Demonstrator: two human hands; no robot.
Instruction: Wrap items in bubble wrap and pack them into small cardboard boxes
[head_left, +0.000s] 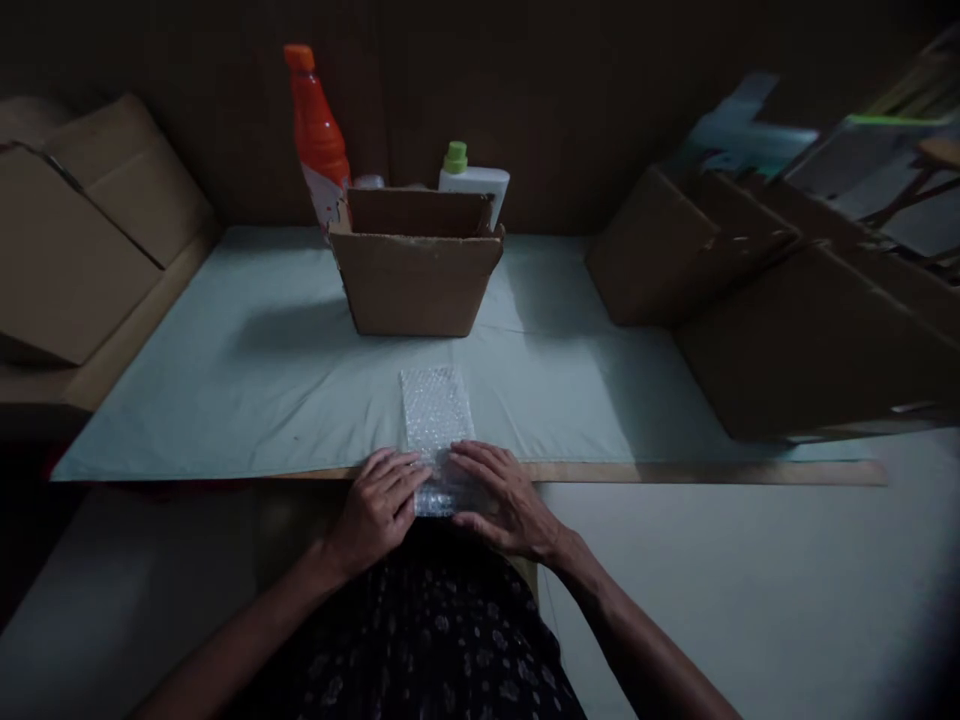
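Note:
A strip of clear bubble wrap lies on the pale green table cover, its near end at the table's front edge. My left hand and my right hand both rest on that near end, fingers curled around a small bundle of the wrap. What sits inside the bundle is hidden. An open cardboard box stands behind the wrap in the middle of the table.
An orange bottle and a white bottle with a green cap stand behind the box. Cardboard boxes are stacked at the left and right. The pale green cover ends at a wooden front edge.

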